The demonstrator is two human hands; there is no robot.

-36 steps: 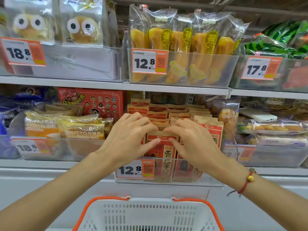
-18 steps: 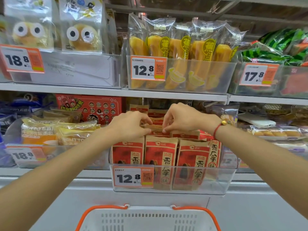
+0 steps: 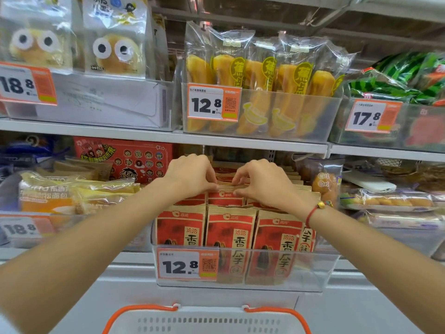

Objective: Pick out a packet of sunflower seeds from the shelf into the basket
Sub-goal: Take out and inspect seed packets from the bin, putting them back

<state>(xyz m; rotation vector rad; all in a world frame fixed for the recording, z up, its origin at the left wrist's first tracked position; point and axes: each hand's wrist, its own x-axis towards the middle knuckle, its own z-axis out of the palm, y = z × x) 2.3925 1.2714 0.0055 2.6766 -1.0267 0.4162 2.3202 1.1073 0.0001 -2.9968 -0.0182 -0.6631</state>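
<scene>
- Pinching top edge of a red-and-kraft sunflower seed packet (image 3: 225, 194): your left hand (image 3: 192, 175) and right hand (image 3: 262, 182), second row of clear shelf bin (image 3: 320, 273).
- White plastic basket with orange handles (image 3: 209, 321) sits below the white shelf (image 3: 96, 133).

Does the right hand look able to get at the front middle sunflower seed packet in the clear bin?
Probably yes. The right hand sits just behind and above the front middle packet, whose top edge stands exposed above the clear bin wall, uncovered.
</scene>
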